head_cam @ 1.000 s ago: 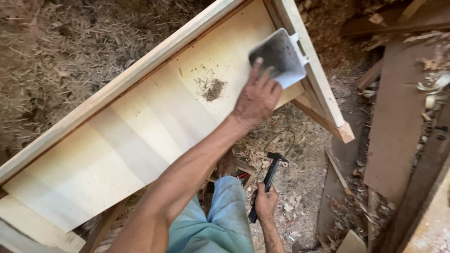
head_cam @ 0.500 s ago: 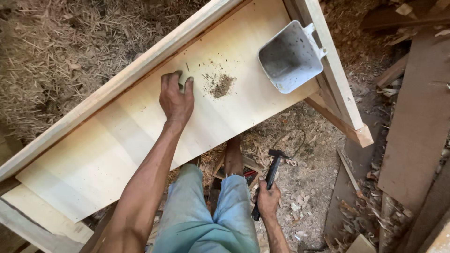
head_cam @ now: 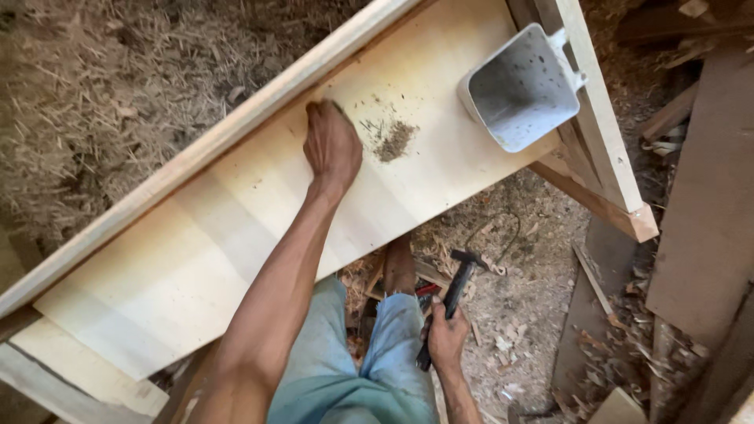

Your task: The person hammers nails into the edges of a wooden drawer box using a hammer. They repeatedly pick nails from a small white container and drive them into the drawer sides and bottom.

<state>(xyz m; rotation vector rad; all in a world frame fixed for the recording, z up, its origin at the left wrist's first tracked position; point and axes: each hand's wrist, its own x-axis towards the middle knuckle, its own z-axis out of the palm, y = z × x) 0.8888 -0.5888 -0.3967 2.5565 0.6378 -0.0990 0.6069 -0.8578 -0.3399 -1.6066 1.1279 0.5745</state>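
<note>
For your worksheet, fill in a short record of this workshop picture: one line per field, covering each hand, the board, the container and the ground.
Left hand: left hand closed, knuckles up, resting on the pale wooden board
Right hand: right hand gripping a black hammer, head up, held low beside the knee
Board: tilted, framed by a wooden rail; small pile of dark debris beside the left hand
Container: grey plastic scoop at the board's corner
Ground: sawdust and wood scraps

Smooth pale wooden panel (head_cam: 236,235) — matt grey plastic scoop (head_cam: 522,90).
</note>
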